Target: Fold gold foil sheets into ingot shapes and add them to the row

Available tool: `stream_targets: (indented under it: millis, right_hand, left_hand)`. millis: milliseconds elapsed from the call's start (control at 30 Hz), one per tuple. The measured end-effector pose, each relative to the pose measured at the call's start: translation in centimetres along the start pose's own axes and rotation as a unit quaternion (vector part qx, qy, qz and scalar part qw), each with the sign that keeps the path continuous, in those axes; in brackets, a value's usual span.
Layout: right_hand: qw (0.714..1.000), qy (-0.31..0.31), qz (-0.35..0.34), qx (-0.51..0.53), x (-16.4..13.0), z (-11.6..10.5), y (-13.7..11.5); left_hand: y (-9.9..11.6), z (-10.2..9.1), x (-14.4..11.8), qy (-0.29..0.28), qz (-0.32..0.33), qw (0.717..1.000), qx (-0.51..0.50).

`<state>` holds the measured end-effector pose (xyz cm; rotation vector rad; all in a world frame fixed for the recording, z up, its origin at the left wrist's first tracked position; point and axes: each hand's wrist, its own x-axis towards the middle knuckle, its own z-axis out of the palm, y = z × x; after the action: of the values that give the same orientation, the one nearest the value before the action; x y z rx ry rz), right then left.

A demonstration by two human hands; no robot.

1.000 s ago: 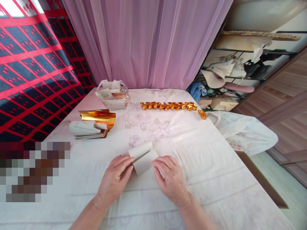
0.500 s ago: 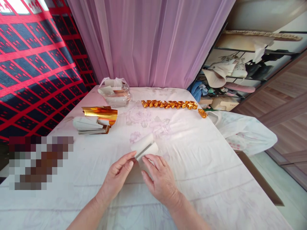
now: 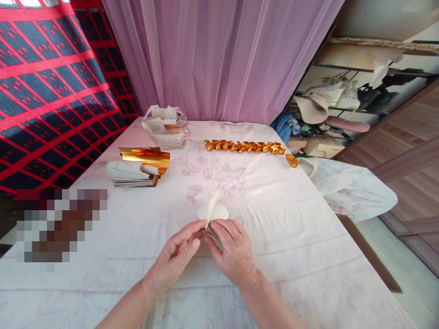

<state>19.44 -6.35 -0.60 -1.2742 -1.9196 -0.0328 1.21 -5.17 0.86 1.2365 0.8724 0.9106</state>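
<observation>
A small white sheet of paper [image 3: 218,211], partly folded, stands up between my hands over the middle of the table. My left hand [image 3: 179,249] is closed on its near left edge with the fingertips. From the other side, my right hand [image 3: 235,251] grips the near right edge, thumb below and fingers on top. The lower part of the paper is hidden behind my fingers. Farther off lies a row of folded gold foil paper pieces [image 3: 245,146], with one single gold piece [image 3: 292,160] at its right end.
A stack of white-backed paper sheets [image 3: 132,176] with curled gold foil sheets [image 3: 147,159] lies on the left. Behind it sits a clear plastic bag [image 3: 168,132] of paper. A white plastic bag [image 3: 360,187] hangs past the table's right edge, near a shoe rack [image 3: 343,107].
The paper's two raised flaps have come together into a pointed shape. Both hands have moved slightly right and closer to each other. The view has shifted a little.
</observation>
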Motion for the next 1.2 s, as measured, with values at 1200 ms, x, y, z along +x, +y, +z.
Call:
stream_targets:
  millis: [1200]
  right_hand:
    - [0.915,-0.045,0.330,0.228,-0.2,-0.6,2.2]
  left_hand:
    - [-0.8,-1.0,1.2,0.177,0.000,0.950,0.257]
